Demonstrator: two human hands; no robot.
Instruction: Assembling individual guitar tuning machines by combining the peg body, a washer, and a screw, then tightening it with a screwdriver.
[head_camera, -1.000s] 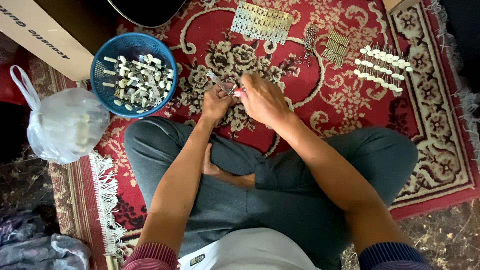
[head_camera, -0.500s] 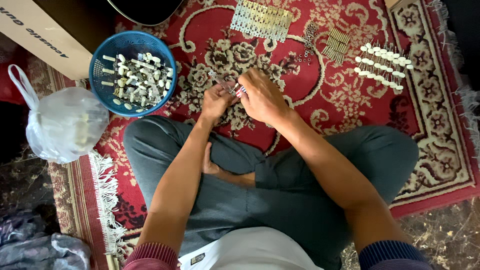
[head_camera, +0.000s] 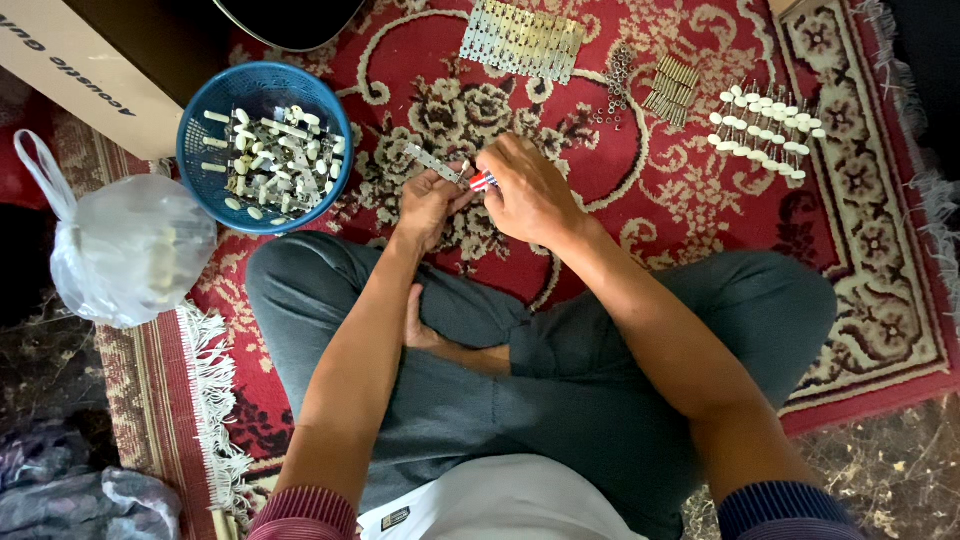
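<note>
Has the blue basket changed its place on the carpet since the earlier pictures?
No. The blue basket sits at the same spot beside the cardboard box, on the same part of the red carpet.

Both hands met on a metal strip (head_camera: 432, 163) over the rug (head_camera: 700, 215), before the crossed legs. A basket (head_camera: 200, 150) of small parts lay left; a bag (head_camera: 125, 250) nearer left; plates (head_camera: 522, 38) beyond; pegs (head_camera: 765, 125) right.
</note>
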